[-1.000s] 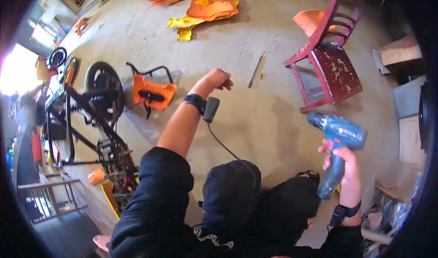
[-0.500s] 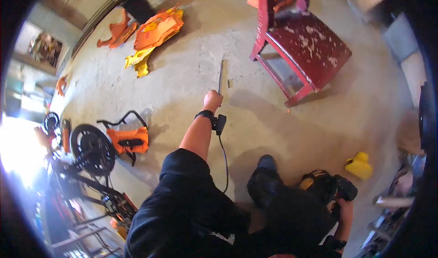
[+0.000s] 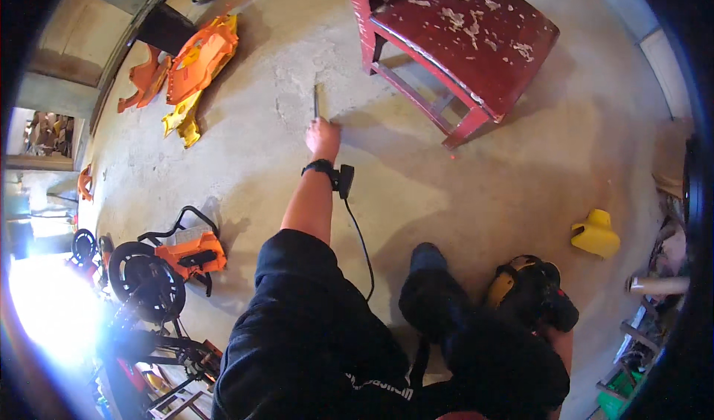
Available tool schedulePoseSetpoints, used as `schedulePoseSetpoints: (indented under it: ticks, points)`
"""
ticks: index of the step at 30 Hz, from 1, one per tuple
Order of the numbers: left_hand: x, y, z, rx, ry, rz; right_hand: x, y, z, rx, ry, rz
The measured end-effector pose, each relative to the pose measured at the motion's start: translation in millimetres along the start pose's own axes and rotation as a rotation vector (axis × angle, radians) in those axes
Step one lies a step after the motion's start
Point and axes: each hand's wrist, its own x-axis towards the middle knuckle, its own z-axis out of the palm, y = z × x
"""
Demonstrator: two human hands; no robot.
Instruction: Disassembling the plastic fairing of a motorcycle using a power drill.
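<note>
My left hand reaches far forward and low to the concrete floor, its fingers closed on the near end of a thin grey metal strip that lies just left of a red chair. A black wrist strap with a small box and a dangling cable sits on that arm. My right hand stays down by my knee at the lower right, holding a power drill whose yellow and black end shows; most of the hand is hidden.
Orange and yellow plastic body panels lie at the far left. An orange machine part and a black wheel stand at the left. A yellow plastic piece and a pale tube are at the right.
I have bent closer to the floor and the chair. My left hand has reached the strip's near end. The drill hand has dropped to my knee.
</note>
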Motion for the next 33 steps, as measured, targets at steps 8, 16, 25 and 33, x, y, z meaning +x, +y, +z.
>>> schedulePoseSetpoints:
  ticks: [8, 16, 25, 33]
  points:
    - [29.2, -31.9, -36.2, -0.179, -0.125, -0.028, 3.8, 20.5, 24.6, 0.128, -0.038, -0.275]
    - [-155.9, 69.0, -273.1, -1.765, -0.712, 0.185, -28.7, -34.4, -6.1, -0.18, -0.182, -1.002]
    - [-287.2, 34.6, -411.3, -2.497, -0.98, 0.42, -200.5, -206.8, 71.8, 0.409, -1.051, -1.164]
    - [-387.9, -61.8, -462.0, -2.441, -0.571, 0.529, -288.3, -223.3, 169.7, 0.34, -1.47, -0.813]
